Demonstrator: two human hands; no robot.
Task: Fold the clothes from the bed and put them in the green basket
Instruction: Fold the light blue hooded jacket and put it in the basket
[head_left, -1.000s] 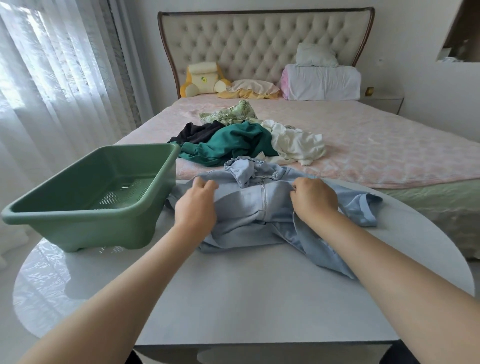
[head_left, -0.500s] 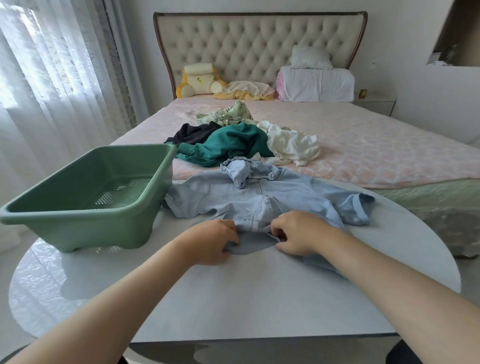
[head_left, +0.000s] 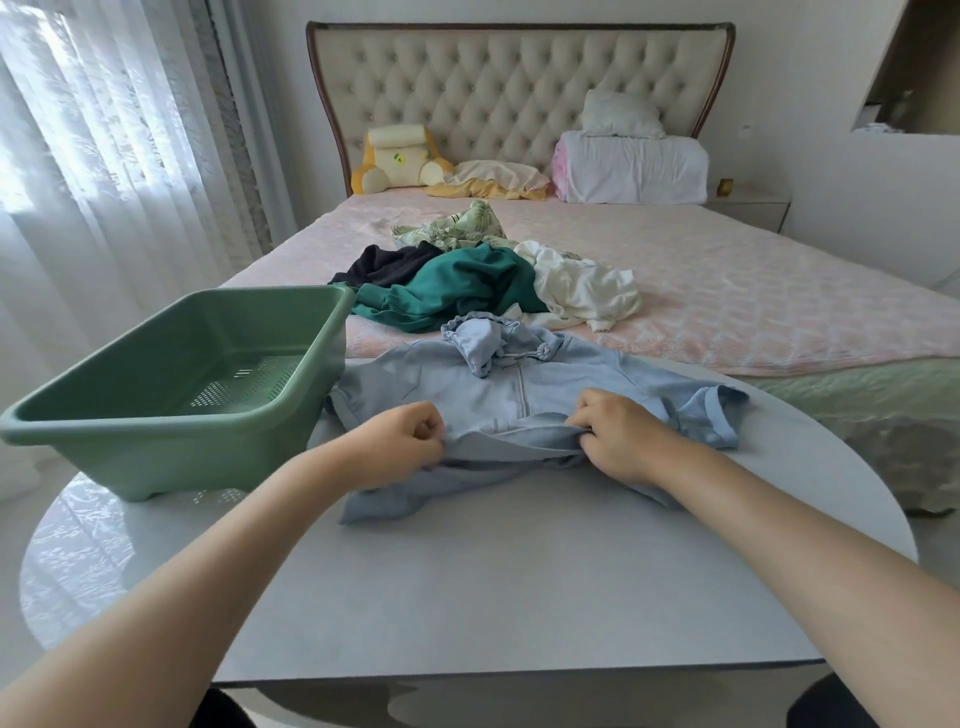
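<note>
Here, well to the left of my fingers, the green basket (head_left: 104, 431) sits on the worktop (head_left: 519, 582). Its right wall is just beside the left sleeve of the light blue hooded top (head_left: 441, 379). My left hand (head_left: 402, 441) is curled tight, pinching a raised fold across the lower part of that top. The top lies spread front-up on the worktop between and beyond my hands. Its hood is bunched at the far end, and its zip runs down toward the gap between my fingers. A flap of its hem trails toward me under my left wrist.

Farther off, past my fingers, a loose heap of clothes waits on the bed (head_left: 779, 291). A black garment (head_left: 384, 262) is at the left, then a dark green garment (head_left: 457, 291) with a leaf-print garment (head_left: 462, 228) behind it, and a white garment (head_left: 582, 291) at the right.

My right hand (head_left: 618, 436) grips the same fold, fingers curled down over the cloth. The top's right sleeve lies flat just to the right of that hand.
</note>
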